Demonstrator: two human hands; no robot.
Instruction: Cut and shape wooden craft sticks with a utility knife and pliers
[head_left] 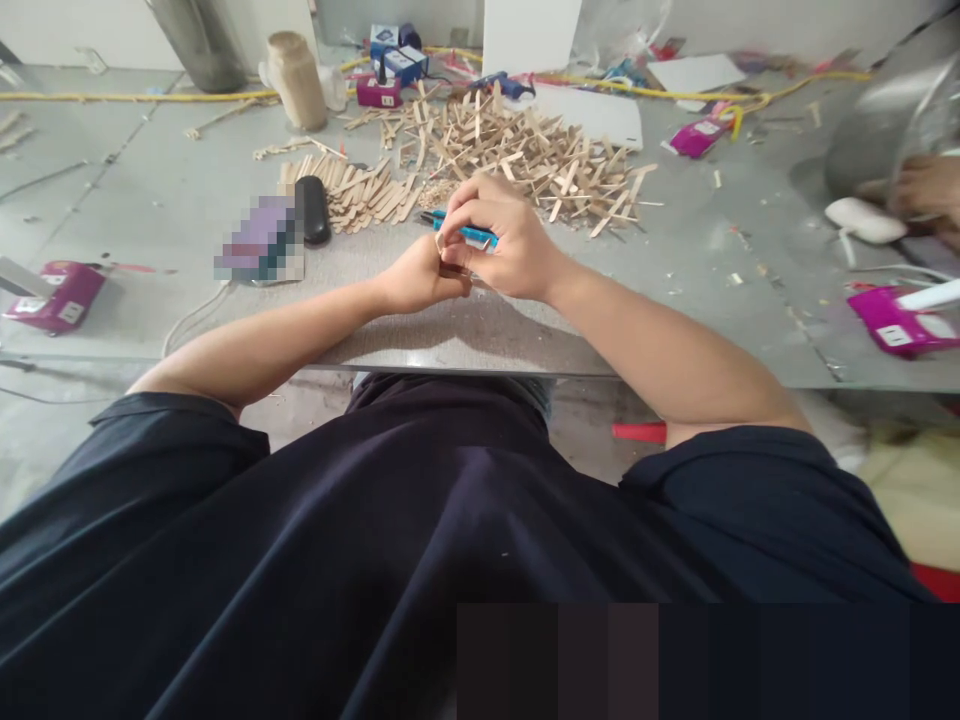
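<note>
My left hand [418, 272] and my right hand [504, 238] meet just above the near part of the table. The right thumb and fingertips pinch a small pale piece of wood [440, 242]. Beneath it, the left fingers are curled, and what they hold is hidden behind the right hand. A tool with blue handles [472, 232] and dark tips shows behind the right fingers; whether it touches them I cannot tell. Just beyond lies a large loose heap of flat wooden sticks [517, 150]. More sticks [367, 195] lie in rows to its left.
A black case [313, 210] lies left of the sticks, beside a blurred-out object [259, 238]. A jar [296, 80] stands behind. Magenta-based devices [56, 295] [904, 320] sit at both sides. A yellow cable [135, 97] crosses the back. Another person's hand [928, 185] shows at right.
</note>
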